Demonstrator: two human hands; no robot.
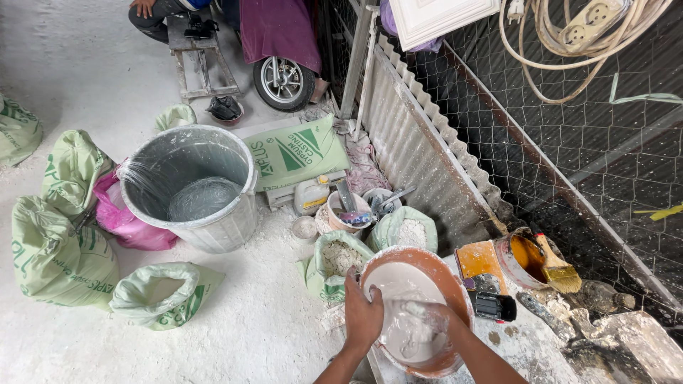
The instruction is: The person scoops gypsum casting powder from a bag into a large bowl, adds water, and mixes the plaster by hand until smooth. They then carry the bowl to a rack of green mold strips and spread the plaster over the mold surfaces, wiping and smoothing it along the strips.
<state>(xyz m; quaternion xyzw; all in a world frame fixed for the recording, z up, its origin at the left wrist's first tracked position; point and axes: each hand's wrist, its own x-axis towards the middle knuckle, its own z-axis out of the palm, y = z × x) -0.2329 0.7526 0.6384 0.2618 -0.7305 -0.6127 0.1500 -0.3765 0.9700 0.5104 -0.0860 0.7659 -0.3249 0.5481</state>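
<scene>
Dusty plaster-strewn floor (235, 334), lower centre: left hand (363, 316) clasps orange mixing bowl (455, 284) rim, steadying it; right hand (430, 320), slurry-coated, sunk in wet plaster (398, 284), grip state indeterminate.

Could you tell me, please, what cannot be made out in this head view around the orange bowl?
- Right hand: coated in wet plaster inside the orange bowl, so what it holds, if anything, is unclear.
- Bowl's near rim: cut off by the bottom edge.
- Left hand: fingertips hidden over the bowl's rim.
- Grey bin: contents blurred by a plastic liner.
</scene>
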